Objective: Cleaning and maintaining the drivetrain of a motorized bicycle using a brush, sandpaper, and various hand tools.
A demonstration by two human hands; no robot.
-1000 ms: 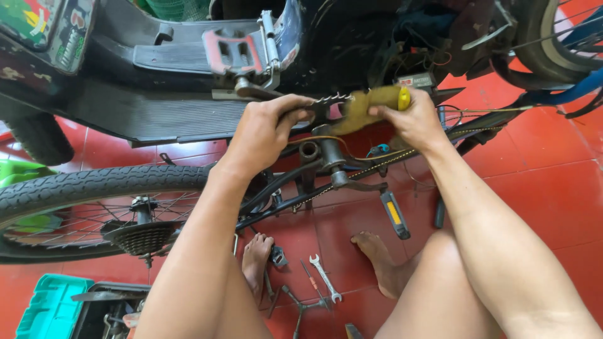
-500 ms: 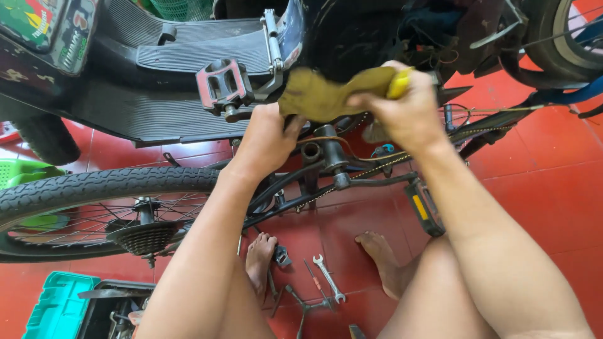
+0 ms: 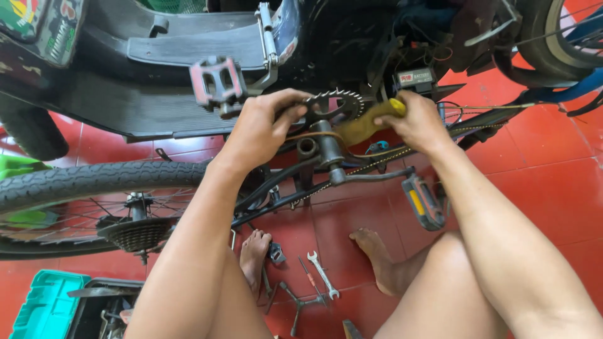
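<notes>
Mustard-yellow rag (image 3: 367, 125), bunched above the crank half a second ago, now sits lower against the chainring (image 3: 334, 103), clamped in your right hand (image 3: 419, 119). Your left hand (image 3: 260, 129) has closed on the crank arm beside the pedal (image 3: 218, 83), steadying it for wiping.

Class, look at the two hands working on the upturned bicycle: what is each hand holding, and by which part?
The left hand grips the toothed chainring at its left edge. The right hand holds a yellow-handled tool by the handle, with a brownish rag bunched against it.
</notes>
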